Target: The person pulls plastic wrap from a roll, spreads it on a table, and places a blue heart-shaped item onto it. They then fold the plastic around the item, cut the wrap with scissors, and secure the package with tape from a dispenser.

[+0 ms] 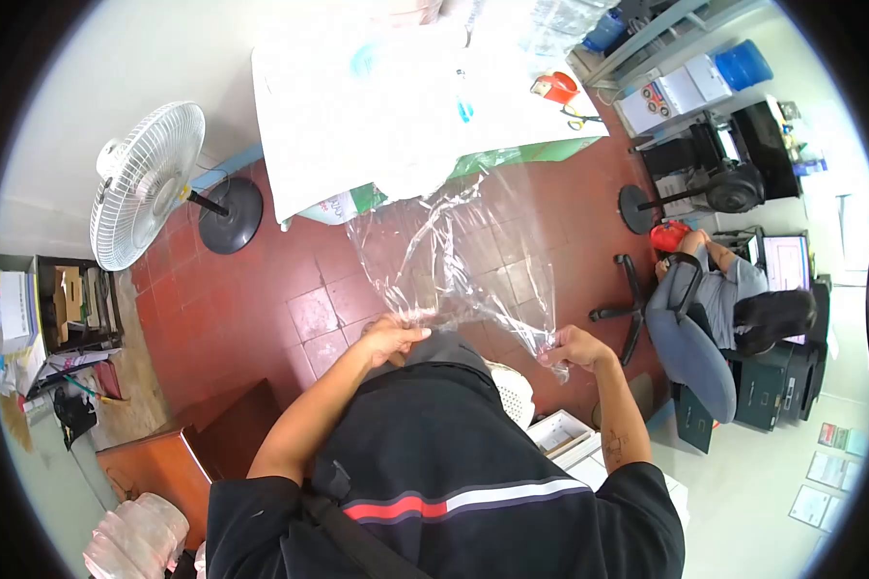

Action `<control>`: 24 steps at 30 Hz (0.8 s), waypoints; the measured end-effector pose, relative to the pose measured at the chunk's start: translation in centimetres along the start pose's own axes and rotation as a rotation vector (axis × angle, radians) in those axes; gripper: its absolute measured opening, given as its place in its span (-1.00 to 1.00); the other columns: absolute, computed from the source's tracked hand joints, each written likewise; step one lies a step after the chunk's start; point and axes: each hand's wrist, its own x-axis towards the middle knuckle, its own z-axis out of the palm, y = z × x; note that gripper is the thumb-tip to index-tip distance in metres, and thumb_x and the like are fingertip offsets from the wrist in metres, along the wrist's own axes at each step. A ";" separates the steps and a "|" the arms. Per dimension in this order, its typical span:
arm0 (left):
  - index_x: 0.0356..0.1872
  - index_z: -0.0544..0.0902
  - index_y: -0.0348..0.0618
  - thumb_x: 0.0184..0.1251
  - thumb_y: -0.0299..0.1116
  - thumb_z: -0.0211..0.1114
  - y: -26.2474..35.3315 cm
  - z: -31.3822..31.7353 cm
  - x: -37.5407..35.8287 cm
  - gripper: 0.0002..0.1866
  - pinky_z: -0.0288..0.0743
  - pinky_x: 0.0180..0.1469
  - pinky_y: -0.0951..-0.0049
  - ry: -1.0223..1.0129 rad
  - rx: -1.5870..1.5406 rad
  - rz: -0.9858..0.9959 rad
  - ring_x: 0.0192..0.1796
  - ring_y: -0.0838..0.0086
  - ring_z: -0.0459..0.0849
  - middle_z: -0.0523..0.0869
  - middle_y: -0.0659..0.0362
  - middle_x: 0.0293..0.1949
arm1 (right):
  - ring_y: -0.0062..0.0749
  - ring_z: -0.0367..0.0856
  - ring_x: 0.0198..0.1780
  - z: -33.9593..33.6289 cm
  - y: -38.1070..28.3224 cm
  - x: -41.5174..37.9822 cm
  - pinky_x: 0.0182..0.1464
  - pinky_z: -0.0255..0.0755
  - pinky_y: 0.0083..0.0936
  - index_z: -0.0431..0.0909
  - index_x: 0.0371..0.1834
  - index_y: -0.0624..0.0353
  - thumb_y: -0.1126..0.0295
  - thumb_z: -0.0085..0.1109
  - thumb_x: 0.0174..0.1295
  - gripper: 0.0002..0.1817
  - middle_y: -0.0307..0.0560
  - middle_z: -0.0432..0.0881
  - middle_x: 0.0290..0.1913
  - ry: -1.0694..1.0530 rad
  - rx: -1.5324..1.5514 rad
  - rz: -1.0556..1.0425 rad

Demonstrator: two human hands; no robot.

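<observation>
A large clear plastic bag or sheet (454, 241) hangs spread between my two hands, over the red tiled floor and up to the table edge. My left hand (392, 341) pinches its near left corner, close to my lap. At the near right corner, my right hand (574, 348) grips the bunched film, with a short end dangling below the fingers. Whether the film is one layer or a bag is hard to tell. Its far end reaches the white-covered table (357, 125).
On the table lie scissors (579, 118), a red tape dispenser (555, 88) and a blue-handled tool (464, 109). A standing fan (150, 188) is at left. To the right, a person (743, 289) sits in an office chair (690, 352). A wooden desk (159, 473) stands lower left.
</observation>
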 end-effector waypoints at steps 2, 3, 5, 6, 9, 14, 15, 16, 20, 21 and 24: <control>-0.06 0.78 -0.24 0.24 -0.42 0.44 -1.2 -0.1 -0.1 -0.75 0.40 -0.36 0.56 0.023 0.040 -0.013 -0.48 0.62 0.51 0.66 0.31 -0.44 | -0.62 0.54 -0.46 0.3 2.3 -0.8 -0.42 0.36 -0.62 0.71 -0.23 0.30 0.48 0.40 0.15 -0.84 -0.21 0.69 -0.36 0.074 0.092 -0.119; -0.14 0.77 -0.25 0.23 -0.42 0.40 -1.4 -0.2 -0.8 -0.80 0.43 -0.29 0.51 0.057 -0.082 0.047 -0.41 0.56 0.56 0.68 0.27 -0.41 | -0.62 0.53 -0.50 0.7 3.4 -1.5 -0.44 0.36 -0.61 0.71 -0.23 0.30 0.48 0.39 0.15 -0.84 -0.21 0.68 -0.39 0.114 0.142 -0.172; -0.31 0.75 -0.26 0.21 -0.42 0.34 -0.8 -0.4 -2.1 -0.87 0.48 -0.13 0.41 0.124 -0.326 0.178 -0.27 0.44 0.65 0.71 0.18 -0.37 | -0.56 0.60 -0.42 0.2 3.5 -3.8 -0.33 0.46 -0.57 0.69 -0.19 0.29 0.47 0.29 0.21 -0.85 -0.19 0.69 -0.38 0.101 0.268 -0.179; -0.38 0.70 -0.23 0.19 -0.40 0.30 -0.8 -1.6 -2.5 -0.89 0.48 -0.06 0.35 0.096 -0.400 0.235 -0.20 0.37 0.66 0.72 0.14 -0.34 | -0.55 0.62 -0.40 0.2 3.0 -5.2 -0.30 0.49 -0.56 0.68 -0.19 0.29 0.47 0.26 0.23 -0.85 -0.19 0.69 -0.37 0.092 0.374 -0.207; -0.48 0.60 -0.19 0.19 -0.32 0.19 -0.9 -4.7 -4.4 -0.84 0.47 0.13 0.20 0.026 -0.560 0.324 -0.04 0.17 0.68 0.72 -0.05 -0.13 | -0.51 0.66 -0.29 1.6 0.0 -9.0 -0.21 0.54 -0.54 0.61 -0.16 0.26 0.47 0.14 0.32 -0.88 -0.17 0.70 -0.30 0.298 0.539 -0.273; -0.13 0.64 -0.25 0.34 -0.28 0.27 -2.0 -2.5 -6.3 -0.76 0.60 -0.02 0.39 -0.063 -0.416 0.128 -0.14 0.31 0.73 0.75 -0.06 -0.03 | -0.57 0.61 -0.35 2.6 0.7 -10.6 -0.33 0.49 -0.65 0.52 -0.02 0.25 0.43 0.19 0.38 -0.81 -0.18 0.68 -0.30 0.338 0.489 -0.211; -0.05 0.66 -0.24 0.35 -0.29 0.32 -2.3 -1.1 -6.6 -0.73 0.62 -0.08 0.45 -0.066 -0.325 0.069 -0.18 0.38 0.73 0.77 0.01 -0.07 | -0.58 0.60 -0.38 2.7 1.3 -11.1 -0.35 0.48 -0.66 0.53 -0.05 0.25 0.44 0.22 0.36 -0.82 -0.18 0.67 -0.33 0.335 0.430 -0.194; 0.04 0.65 -0.21 0.32 -0.29 0.38 -3.1 -0.2 -6.3 -0.67 0.60 -0.13 0.50 -0.133 -0.231 0.058 -0.20 0.45 0.71 0.76 0.08 -0.11 | -0.58 0.58 -0.41 2.7 1.9 -11.6 -0.38 0.47 -0.67 0.54 -0.09 0.25 0.45 0.25 0.34 -0.84 -0.19 0.66 -0.35 0.330 0.370 -0.177; 0.31 0.57 -0.14 0.24 -0.27 0.52 -6.0 3.5 -5.1 -0.40 0.54 -0.21 0.59 -0.184 0.226 0.030 -0.25 0.61 0.65 0.75 0.25 -0.21 | -0.58 0.53 -0.52 2.8 4.2 -13.7 -0.44 0.46 -0.62 0.61 -0.28 0.25 0.47 0.34 0.27 -0.90 -0.20 0.63 -0.47 0.287 0.375 -0.062; 0.35 0.54 -0.14 0.23 -0.26 0.54 -6.6 4.1 -4.7 -0.34 0.53 -0.19 0.58 -0.138 0.363 0.032 -0.26 0.62 0.63 0.74 0.27 -0.23 | -0.56 0.55 -0.52 2.8 4.0 -14.1 -0.45 0.47 -0.61 0.63 -0.32 0.26 0.48 0.34 0.26 -0.90 -0.19 0.64 -0.48 0.277 0.422 -0.085; 0.35 0.48 -0.34 0.15 -0.09 0.59 -7.4 4.6 -3.3 -0.18 0.53 0.04 0.47 -0.063 0.309 -0.077 -0.01 0.42 0.66 0.71 0.04 0.01 | -0.46 0.67 -0.49 2.0 3.0 -15.4 -0.46 0.60 -0.55 0.72 -0.32 0.36 0.52 0.38 0.20 -0.90 -0.04 0.73 -0.43 0.201 0.521 -0.181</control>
